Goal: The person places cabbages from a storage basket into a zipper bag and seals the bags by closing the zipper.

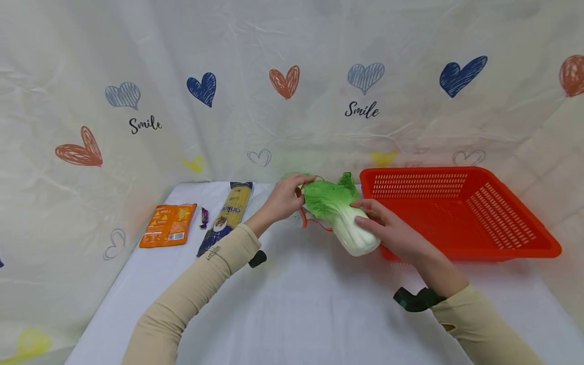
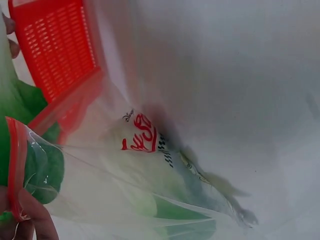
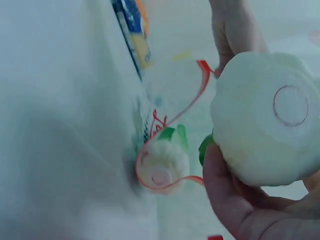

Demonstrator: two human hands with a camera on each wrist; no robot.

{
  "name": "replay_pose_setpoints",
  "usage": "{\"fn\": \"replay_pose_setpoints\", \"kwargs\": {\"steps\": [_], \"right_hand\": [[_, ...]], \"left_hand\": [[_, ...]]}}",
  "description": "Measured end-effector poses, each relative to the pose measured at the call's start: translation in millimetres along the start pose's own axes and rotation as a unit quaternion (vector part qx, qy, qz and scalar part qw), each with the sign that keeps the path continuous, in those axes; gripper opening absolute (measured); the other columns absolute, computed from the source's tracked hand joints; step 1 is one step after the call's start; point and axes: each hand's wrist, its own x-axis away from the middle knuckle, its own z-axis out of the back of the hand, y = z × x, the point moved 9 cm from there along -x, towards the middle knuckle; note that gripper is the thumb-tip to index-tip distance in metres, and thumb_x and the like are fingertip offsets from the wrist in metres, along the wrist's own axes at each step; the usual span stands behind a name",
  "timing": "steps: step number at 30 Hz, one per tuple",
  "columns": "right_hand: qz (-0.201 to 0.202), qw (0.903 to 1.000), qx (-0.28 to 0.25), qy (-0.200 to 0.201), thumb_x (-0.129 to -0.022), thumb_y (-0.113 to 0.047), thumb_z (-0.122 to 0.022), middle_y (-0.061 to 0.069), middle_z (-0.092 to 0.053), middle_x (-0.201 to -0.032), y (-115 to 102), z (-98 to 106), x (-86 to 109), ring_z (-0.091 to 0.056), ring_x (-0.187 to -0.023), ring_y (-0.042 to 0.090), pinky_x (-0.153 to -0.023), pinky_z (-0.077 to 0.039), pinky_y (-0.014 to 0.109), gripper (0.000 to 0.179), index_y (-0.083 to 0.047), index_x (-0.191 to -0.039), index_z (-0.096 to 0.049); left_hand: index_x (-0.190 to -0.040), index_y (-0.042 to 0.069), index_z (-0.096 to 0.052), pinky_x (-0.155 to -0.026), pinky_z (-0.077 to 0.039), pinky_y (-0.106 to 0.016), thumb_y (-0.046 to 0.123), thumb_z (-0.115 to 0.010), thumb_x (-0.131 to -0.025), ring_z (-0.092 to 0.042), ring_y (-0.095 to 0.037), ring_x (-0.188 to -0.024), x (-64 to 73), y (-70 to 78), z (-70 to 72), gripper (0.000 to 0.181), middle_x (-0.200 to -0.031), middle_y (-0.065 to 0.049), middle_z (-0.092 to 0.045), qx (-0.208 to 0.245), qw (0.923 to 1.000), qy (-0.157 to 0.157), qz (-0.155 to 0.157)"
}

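Observation:
A napa cabbage (image 1: 351, 228), white at the base with green leaves, is held tilted by my right hand (image 1: 392, 228), thumb and fingers around its sides. My left hand (image 1: 286, 196) pinches the red rim (image 2: 17, 160) of a clear zip bag (image 2: 100, 185) beside the leafy end. Red lettering (image 2: 142, 132) is printed on the bag. Through the bag's mouth, a second white-and-green vegetable (image 3: 162, 167) shows inside in the right wrist view. From the left wrist view, some green leaf of the held cabbage appears behind the bag's clear film; how far it reaches in, I cannot tell.
A red plastic basket (image 1: 506, 252) with slotted walls stands at the right. On the left of the white table (image 1: 292, 314) lie an orange snack packet (image 1: 169, 225), a small purple-wrapped candy (image 1: 204, 218) and a pasta pack (image 1: 230, 213). A printed curtain (image 1: 319, 40) hangs behind.

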Motion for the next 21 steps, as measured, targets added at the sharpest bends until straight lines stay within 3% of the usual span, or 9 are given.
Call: {"fn": "replay_pose_setpoints", "kwargs": {"steps": [6, 9, 16, 21], "right_hand": [[-0.013, 0.9885, -0.144, -0.042, -0.103, -0.030, -0.047, 0.015, -0.043, -0.130, 9, -19, -6.1, -0.057, -0.104, 0.027, -0.077, -0.054, 0.033, 0.039, -0.021, -0.140, -0.037], [-0.040, 0.9861, -0.156, -0.040, -0.103, -0.032, -0.047, 0.015, -0.047, -0.125, 17, -25, -8.8, -0.060, -0.098, 0.025, -0.074, -0.054, 0.031, 0.041, -0.021, -0.141, -0.036], [-0.046, 0.9968, -0.050, 0.041, -0.100, -0.035, -0.054, 0.021, -0.047, -0.120, 17, -26, -17.8, -0.058, -0.091, 0.025, -0.072, -0.053, 0.032, 0.054, -0.010, -0.143, -0.034], [-0.034, 0.9939, 0.042, 0.096, -0.098, -0.035, -0.057, 0.021, -0.047, -0.122, 12, -24, -20.8, -0.056, -0.094, 0.028, -0.070, -0.052, 0.032, 0.052, -0.011, -0.141, -0.040]], "left_hand": [[-0.136, 0.007, -0.058, -0.072, -0.051, -0.026, -0.015, -0.057, -0.084, -0.062, -0.019, -0.085, -0.9, -1.2, 1.4, 0.058, -0.132, -0.010, -0.058, -0.001, 0.9999, -0.004, 0.009], [-0.137, 0.008, -0.058, -0.073, -0.050, -0.024, -0.008, -0.062, -0.087, -0.062, -0.018, -0.087, -0.4, -2.4, 3.0, 0.053, -0.131, -0.010, -0.058, 0.004, 0.9999, -0.007, 0.012], [-0.136, 0.007, -0.058, -0.061, -0.043, -0.025, -0.011, -0.055, -0.084, -0.056, -0.017, -0.078, 1.0, -2.5, 15.2, 0.055, -0.127, -0.010, -0.060, 0.015, 0.9998, 0.013, -0.009], [-0.136, 0.006, -0.058, -0.062, -0.045, -0.024, -0.011, -0.055, -0.084, -0.056, -0.015, -0.077, 1.3, -1.7, 15.1, 0.055, -0.129, -0.011, -0.059, 0.017, 0.9997, 0.006, -0.016]]}}
